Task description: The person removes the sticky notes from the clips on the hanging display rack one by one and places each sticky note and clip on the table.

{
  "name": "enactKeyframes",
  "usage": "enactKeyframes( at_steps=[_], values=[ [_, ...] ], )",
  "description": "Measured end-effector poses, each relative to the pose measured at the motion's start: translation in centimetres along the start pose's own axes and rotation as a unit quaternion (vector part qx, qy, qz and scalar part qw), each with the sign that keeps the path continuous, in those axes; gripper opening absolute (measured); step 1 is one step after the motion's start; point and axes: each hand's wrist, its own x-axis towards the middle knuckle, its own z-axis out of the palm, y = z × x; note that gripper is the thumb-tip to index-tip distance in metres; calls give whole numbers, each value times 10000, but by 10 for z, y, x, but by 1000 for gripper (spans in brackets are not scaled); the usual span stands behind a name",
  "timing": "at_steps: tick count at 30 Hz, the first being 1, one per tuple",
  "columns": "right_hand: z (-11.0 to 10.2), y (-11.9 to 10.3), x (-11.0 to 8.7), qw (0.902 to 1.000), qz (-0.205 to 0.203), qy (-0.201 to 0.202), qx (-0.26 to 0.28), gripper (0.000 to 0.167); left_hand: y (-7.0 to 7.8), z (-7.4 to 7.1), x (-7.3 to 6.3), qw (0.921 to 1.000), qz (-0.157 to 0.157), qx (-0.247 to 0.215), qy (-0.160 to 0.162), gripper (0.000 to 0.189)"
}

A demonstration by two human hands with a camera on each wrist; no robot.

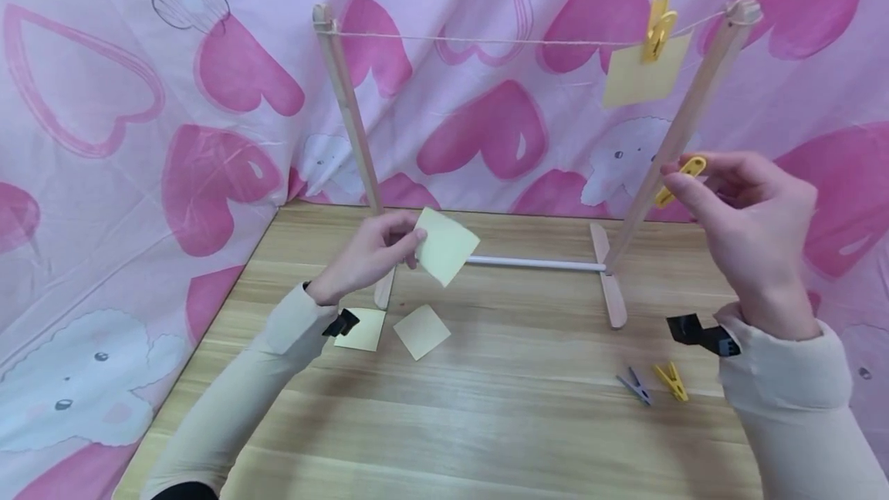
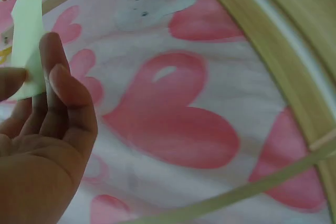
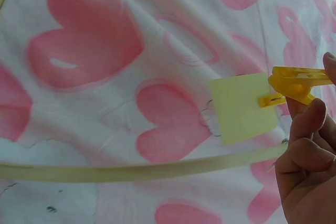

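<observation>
My left hand (image 1: 371,255) pinches a square yellow sticky note (image 1: 447,247) by one corner, held up above the table. The same note (image 2: 30,40) stands edge-on between thumb and fingers in the left wrist view. At the right, my right hand (image 1: 757,226) pinches a yellow clothespin (image 1: 681,182) between thumb and fingers, beside the right post. In the right wrist view this clothespin (image 3: 296,81) overlaps part of another one behind it. On the string (image 1: 486,40), near its right end, a yellow clothespin (image 1: 657,28) holds a sticky note (image 1: 642,76).
Two sticky notes (image 1: 422,332) lie on the wooden table (image 1: 472,415) near the left forearm, one partly covered. A grey clothespin (image 1: 635,387) and a yellow clothespin (image 1: 670,382) lie at the right. Wooden posts (image 1: 350,110) carry the string; a white rod (image 1: 535,262) joins their feet.
</observation>
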Motion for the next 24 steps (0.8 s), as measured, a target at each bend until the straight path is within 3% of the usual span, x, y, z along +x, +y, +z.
enactKeyframes(
  at_steps=[5, 11, 15, 21, 24],
  values=[
    [-7, 17, -18, 9897, 365, -86, -1379, 23, -19, 2, -17, 9961, -362, 479, -643, 11],
    [-15, 52, -43, 9777, 711, -501, -1910, 24, -47, 9, -35, 9885, -550, 438, -1340, 7],
    [-15, 77, -62, 9688, 881, -887, -2139, 24, -68, 15, -48, 9847, -807, 365, -1503, 7],
    [-13, 109, -97, 9390, 1240, -1697, -2721, 33, -99, 24, -66, 9796, -1199, 305, -1584, 10],
    [-11, 123, -114, 9279, 1235, -2003, -2893, 35, -111, 27, -73, 9760, -1241, 542, -1704, 8]
  ],
)
